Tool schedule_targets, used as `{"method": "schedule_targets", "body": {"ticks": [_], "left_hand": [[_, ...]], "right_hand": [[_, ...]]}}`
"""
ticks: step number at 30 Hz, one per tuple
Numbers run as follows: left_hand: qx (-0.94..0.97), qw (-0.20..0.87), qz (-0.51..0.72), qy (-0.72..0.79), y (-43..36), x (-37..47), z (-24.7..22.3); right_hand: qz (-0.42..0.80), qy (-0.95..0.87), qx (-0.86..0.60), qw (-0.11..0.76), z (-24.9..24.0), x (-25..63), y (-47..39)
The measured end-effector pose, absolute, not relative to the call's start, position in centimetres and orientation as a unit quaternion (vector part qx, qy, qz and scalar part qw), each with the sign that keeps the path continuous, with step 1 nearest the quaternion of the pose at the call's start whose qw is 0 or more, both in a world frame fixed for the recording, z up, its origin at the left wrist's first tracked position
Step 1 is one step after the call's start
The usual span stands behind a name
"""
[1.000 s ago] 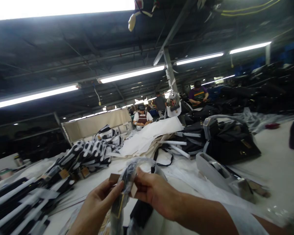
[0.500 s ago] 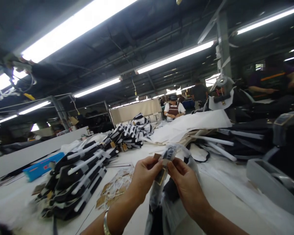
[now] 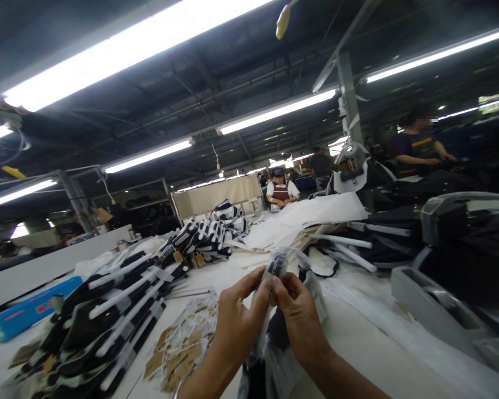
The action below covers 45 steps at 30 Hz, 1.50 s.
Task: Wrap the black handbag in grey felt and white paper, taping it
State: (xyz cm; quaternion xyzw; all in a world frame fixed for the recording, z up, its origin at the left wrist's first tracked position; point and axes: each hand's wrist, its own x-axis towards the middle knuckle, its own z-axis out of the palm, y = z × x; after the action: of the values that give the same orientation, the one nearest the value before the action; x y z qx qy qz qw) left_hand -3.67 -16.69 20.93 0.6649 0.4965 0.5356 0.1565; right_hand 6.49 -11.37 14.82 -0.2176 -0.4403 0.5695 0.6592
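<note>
My left hand point(image 3: 242, 313) and my right hand point(image 3: 297, 316) meet in front of me, thumbs and fingertips pinched together. Between them is a looped black strap point(image 3: 278, 265) wrapped in clear plastic, which looks like a bag handle. Below my hands, the dark and pale body of the same piece point(image 3: 276, 338) hangs down under more plastic. Any small part between my fingertips is hidden. Left of my left wrist lies a heap of brown tags with white strings point(image 3: 183, 338).
Dark pieces with white wrapped straps point(image 3: 125, 305) are piled on the left, beside a blue box point(image 3: 35, 307). White sheets point(image 3: 307, 219) lie ahead on the table. A grey tape dispenser point(image 3: 436, 305) stands right. A co-worker point(image 3: 281, 191) sits across; another person point(image 3: 419, 147) is at right.
The view has swung to the right, so surroundings sit further left. My hands have drawn closer together on the strap. The brown and pale tag seen at my fingertips before no longer shows.
</note>
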Motion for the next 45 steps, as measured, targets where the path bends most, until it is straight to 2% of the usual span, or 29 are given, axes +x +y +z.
{"method": "schedule_targets", "body": {"ticks": [8,16,23,29,33,36,39,42,45], "left_hand": [[0.639,0.041,0.533,0.554,-16.3,-3.9,20.9],[0.602,-0.199,0.419,0.65,-16.8,-2.6,20.0],[0.618,-0.204,0.44,0.619,-16.6,-1.1,18.2],[0.65,-0.17,0.417,0.612,-16.6,-0.9,17.2],[0.661,-0.119,0.427,0.605,-16.8,-1.4,17.5],[0.653,-0.009,0.48,0.585,-16.9,-2.7,18.7],[0.632,0.165,0.53,0.54,-16.5,-4.4,20.1],[0.609,0.324,0.518,0.505,-15.9,-5.6,21.0],[0.574,0.399,0.515,0.496,-15.4,-5.8,21.2]], "right_hand": [[0.598,-0.417,-0.196,0.655,15.3,5.7,-11.6],[0.586,-0.402,-0.183,0.679,15.1,4.4,-12.3],[0.587,-0.399,-0.197,0.676,14.8,4.7,-11.9],[0.661,-0.359,-0.167,0.637,14.6,5.4,-12.0],[0.653,-0.388,-0.171,0.628,14.9,6.0,-11.9],[0.632,-0.42,-0.188,0.623,15.2,6.6,-11.5],[0.651,-0.437,-0.17,0.597,15.6,7.4,-11.1],[0.666,-0.454,-0.154,0.571,16.3,8.0,-10.9],[0.647,-0.486,-0.157,0.566,17.0,8.3,-10.9]]}}
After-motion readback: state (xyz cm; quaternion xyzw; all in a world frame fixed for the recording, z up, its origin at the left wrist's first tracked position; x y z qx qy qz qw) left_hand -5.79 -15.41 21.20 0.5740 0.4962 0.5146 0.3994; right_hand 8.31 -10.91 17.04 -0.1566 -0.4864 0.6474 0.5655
